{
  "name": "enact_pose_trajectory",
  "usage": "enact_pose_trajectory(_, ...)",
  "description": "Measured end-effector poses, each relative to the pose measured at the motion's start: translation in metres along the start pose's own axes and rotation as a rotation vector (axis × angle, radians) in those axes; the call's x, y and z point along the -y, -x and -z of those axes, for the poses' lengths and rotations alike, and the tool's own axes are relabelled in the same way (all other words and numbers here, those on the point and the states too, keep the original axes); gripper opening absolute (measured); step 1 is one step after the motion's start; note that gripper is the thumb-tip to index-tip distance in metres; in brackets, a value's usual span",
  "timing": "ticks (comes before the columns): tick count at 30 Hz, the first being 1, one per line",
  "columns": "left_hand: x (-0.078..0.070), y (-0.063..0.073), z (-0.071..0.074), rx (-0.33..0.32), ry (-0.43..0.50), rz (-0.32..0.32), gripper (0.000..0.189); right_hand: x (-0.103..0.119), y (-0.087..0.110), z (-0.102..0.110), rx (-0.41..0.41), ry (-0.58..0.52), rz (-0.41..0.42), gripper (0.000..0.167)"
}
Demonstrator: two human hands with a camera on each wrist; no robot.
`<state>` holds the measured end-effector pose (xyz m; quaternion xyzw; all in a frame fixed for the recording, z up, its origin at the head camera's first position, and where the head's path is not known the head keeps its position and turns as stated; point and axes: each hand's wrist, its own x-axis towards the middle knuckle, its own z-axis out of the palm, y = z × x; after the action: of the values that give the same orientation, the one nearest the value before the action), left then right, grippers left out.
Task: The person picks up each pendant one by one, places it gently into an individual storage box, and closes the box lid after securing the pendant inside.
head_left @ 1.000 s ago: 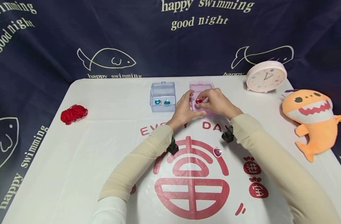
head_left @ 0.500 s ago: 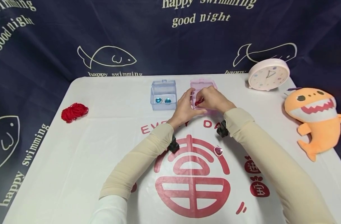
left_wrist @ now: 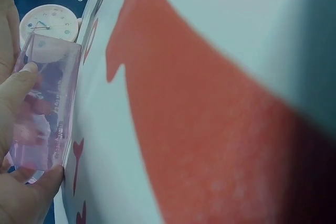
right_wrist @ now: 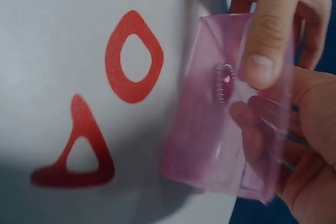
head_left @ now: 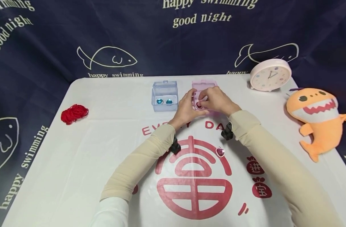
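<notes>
My left hand (head_left: 185, 110) grips the pink clear box (right_wrist: 197, 140), its thumb along the front and its fingers at the left end. The box stands with its lid raised behind. Inside, a red gem with a beaded rim (head_left: 199, 105) faces up. My right hand (head_left: 217, 101) reaches in over the rim with bent fingers, tips right at the gem's upper side. In the right wrist view the thumb (right_wrist: 261, 64) shows just above the gem; I cannot tell whether the fingers still pinch it. A purple-pink heart gem (head_left: 220, 152) lies on the table nearer me.
Left of the pink box stands a blue clear box (head_left: 165, 107), lid raised, with two blue gems (head_left: 160, 101) inside. A bundle of red yarn (head_left: 74, 114) lies far left. At the right are a pink clock (head_left: 271, 75) and an orange plush shark (head_left: 320, 126).
My right hand has lowered the red gem into the pink box, and its fingertips have shifted so that the gem's face shows again. The left hand keeps its hold.
</notes>
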<state>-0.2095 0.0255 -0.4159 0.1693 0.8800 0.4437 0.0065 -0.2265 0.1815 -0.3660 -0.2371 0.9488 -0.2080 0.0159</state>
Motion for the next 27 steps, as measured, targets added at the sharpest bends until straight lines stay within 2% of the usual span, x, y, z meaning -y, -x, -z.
enact_pose_trajectory(6, 0.001, 0.0, 0.001, 0.009, 0.016, 0.018, 0.094, 0.009, 0.023, 0.015, -0.107, -0.063, 0.069, 0.011)
enact_pose_trajectory(13, 0.001, -0.001, 0.0, 0.01, 0.019, 0.005, 0.095, 0.014, 0.072, 0.025, -0.146, -0.111, 0.082, 0.014)
enact_pose_trajectory(19, -0.002, 0.0, 0.0, 0.01, 0.028, 0.015, 0.096, 0.018, 0.119, 0.004, -0.171, -0.112, 0.139, 0.02)
enact_pose_trajectory(22, -0.002, -0.001, -0.001, 0.016, 0.027, 0.018, 0.096, 0.022, 0.142, -0.012, -0.143, -0.099, 0.144, 0.023)
enact_pose_trajectory(27, -0.001, -0.001, 0.001, 0.024, 0.019, 0.029, 0.097, 0.033, 0.169, -0.031, -0.059, -0.064, 0.087, 0.033)
